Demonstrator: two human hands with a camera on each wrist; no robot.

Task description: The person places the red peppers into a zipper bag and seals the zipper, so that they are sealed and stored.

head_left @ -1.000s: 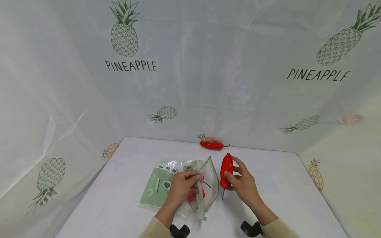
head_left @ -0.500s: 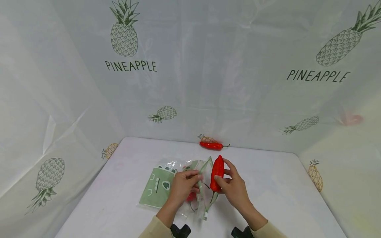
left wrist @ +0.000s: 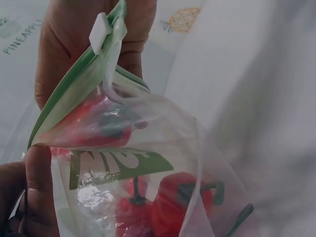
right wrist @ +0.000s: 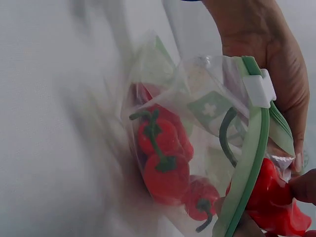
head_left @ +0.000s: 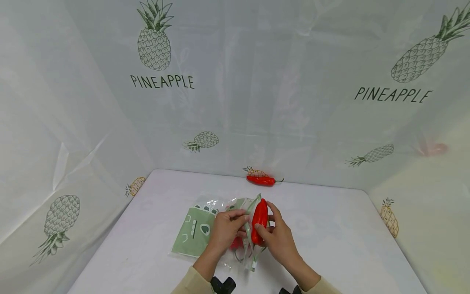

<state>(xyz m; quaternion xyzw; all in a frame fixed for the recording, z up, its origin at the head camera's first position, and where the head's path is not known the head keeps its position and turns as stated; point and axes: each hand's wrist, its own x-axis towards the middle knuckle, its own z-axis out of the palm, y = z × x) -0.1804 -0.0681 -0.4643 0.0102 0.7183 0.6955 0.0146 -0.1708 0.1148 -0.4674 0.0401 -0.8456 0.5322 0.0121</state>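
Your right hand (head_left: 280,237) pinches a glossy red pepper (head_left: 260,222), long, plump and blunt-tipped, at the mouth of the clear, green-rimmed bag (right wrist: 257,143). Your left hand (head_left: 226,228) pinches the bag's edge; inside, more red peppers (right wrist: 167,180) show green stems.

In the head view, some fingertips of the right hand (head_left: 282,241) are hidden behind the red pepper (head_left: 259,220). The red vegetables (head_left: 237,243) in the bag (head_left: 253,264) are partly covered by the left hand (head_left: 225,229); their number cannot be established. Both sleeves (head_left: 193,281) are cut off by the lower edge. A blurred red patch (head_left: 433,148) cannot be identified. In the left wrist view, the green label's (left wrist: 155,167) lettering cannot be fully read.
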